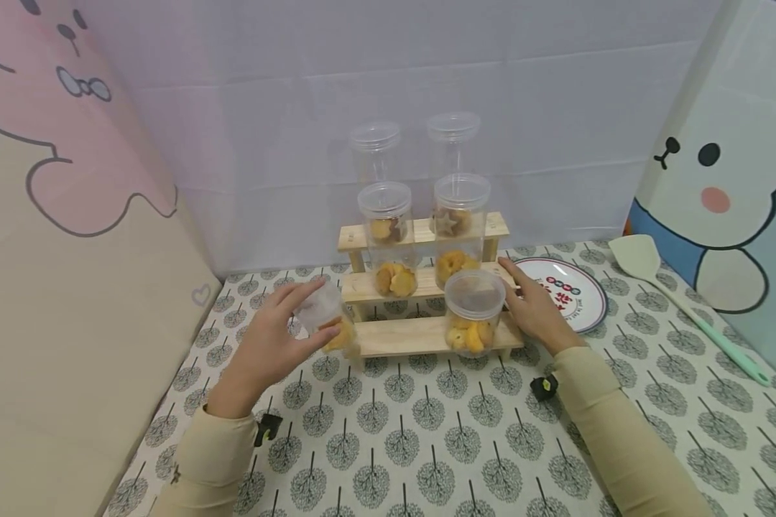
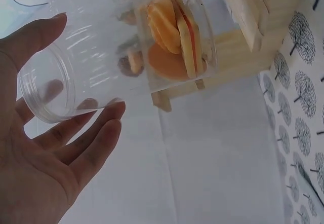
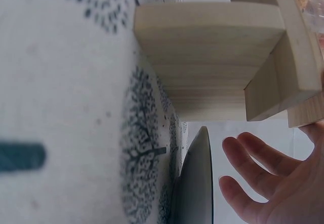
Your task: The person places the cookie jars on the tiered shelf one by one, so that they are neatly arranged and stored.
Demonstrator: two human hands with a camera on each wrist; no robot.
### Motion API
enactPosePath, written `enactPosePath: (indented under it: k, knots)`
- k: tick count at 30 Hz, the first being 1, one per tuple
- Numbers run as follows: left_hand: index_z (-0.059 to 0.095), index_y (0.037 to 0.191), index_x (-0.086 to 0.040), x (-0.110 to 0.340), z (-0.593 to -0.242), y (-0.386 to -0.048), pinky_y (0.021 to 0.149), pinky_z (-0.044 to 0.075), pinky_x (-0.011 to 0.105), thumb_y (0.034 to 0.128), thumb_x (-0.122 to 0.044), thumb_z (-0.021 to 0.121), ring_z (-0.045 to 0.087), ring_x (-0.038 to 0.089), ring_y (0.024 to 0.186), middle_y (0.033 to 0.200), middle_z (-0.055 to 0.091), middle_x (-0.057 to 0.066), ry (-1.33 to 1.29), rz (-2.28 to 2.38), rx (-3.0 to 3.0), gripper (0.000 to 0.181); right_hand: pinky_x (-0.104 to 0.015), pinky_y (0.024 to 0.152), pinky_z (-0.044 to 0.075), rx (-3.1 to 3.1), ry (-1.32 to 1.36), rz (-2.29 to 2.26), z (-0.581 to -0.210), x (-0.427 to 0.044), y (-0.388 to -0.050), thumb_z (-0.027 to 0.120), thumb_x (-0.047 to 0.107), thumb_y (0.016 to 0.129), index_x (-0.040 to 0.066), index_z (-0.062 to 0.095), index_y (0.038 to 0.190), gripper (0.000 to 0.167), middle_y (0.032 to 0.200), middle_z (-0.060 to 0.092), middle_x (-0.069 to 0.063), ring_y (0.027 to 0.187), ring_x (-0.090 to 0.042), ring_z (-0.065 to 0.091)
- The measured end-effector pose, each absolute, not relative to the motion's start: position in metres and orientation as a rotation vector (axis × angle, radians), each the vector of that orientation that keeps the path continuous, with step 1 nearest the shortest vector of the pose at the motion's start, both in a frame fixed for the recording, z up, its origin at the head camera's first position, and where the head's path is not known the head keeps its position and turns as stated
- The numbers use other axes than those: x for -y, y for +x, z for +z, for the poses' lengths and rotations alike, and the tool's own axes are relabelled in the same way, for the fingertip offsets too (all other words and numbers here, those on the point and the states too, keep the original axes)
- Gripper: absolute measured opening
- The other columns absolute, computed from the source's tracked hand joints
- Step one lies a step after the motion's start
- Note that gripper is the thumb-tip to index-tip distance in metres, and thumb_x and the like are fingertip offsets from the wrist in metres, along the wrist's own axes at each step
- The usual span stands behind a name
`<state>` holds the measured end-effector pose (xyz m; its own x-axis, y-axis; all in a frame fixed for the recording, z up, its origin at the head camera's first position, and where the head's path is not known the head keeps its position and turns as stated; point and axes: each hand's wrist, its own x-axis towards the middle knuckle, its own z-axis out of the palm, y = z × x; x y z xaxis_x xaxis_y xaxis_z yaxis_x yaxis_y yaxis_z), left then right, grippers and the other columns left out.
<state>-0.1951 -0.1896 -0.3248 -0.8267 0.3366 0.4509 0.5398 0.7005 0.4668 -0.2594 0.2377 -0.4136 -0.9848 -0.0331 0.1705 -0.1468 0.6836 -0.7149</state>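
Observation:
My left hand (image 1: 273,343) holds a clear plastic jar (image 2: 114,57) by its lid end, thumb on one side and fingers on the other. Inside the jar, at its base, lie shell-shaped and sandwich cookies (image 2: 169,36). It leans slightly at the left end of the lowest step of a three-step wooden rack (image 1: 401,336); whether its base rests there I cannot tell. At the rack's right end, my right hand (image 1: 535,309) touches the wood with mostly straightened fingers. Beside it, another lidded cookie jar (image 1: 473,316) stands on the lowest step.
Two cookie jars (image 1: 394,280) (image 1: 459,269) stand on the middle step and two more (image 1: 375,154) (image 1: 453,136) on the top one. Right of the rack lie a round plate (image 1: 588,301) and a spatula (image 1: 692,316). Printed fabric walls (image 1: 265,143) enclose the back and sides.

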Motion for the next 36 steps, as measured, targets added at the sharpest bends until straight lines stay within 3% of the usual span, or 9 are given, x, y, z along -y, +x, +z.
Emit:
enactPosePath:
  k: [8,20,28,36]
  knots:
    - [0.049,0.147,-0.025,0.148,-0.321,-0.208,0.098,0.052,0.050,0.0813,-0.037,0.083,0.059,0.028,0.117,0.135,0.055,0.007,-0.801,-0.869,2.589,0.075,-0.066,0.105,0.040,2.754,0.137,1.183,-0.413,-0.238,-0.260,0.032,0.060,0.103,0.035,0.018,0.160,0.064,0.156,0.037,-0.021,0.127,-0.045,0.051]
    - [0.051,0.145,-0.025,0.100,-0.331,-0.219,0.085,0.058,0.038,0.0821,-0.036,0.083,0.062,0.022,0.106,0.130,0.057,0.005,-0.952,-0.874,2.591,0.072,-0.065,0.101,0.043,2.755,0.136,1.181,-0.413,-0.237,-0.259,0.031,0.060,0.103,0.034,0.018,0.160,0.065,0.153,0.040,-0.024,0.125,-0.044,0.052]
    - [0.050,0.147,-0.026,0.095,-0.333,-0.220,0.088,0.058,0.040,0.0821,-0.035,0.083,0.063,0.024,0.108,0.129,0.058,0.005,-0.895,-0.874,2.674,0.074,-0.063,0.095,0.047,2.741,0.154,1.172,-0.412,-0.238,-0.260,0.031,0.061,0.102,0.034,0.019,0.160,0.065,0.151,0.043,-0.023,0.121,-0.042,0.055]
    - [0.050,0.148,-0.024,0.094,-0.338,-0.223,0.089,0.058,0.042,0.0829,-0.039,0.081,0.062,0.026,0.109,0.131,0.056,0.009,-0.850,-0.866,2.712,0.074,-0.064,0.098,0.045,2.757,0.134,1.177,-0.414,-0.239,-0.261,0.031,0.062,0.102,0.035,0.018,0.160,0.065,0.152,0.042,-0.022,0.122,-0.043,0.053]
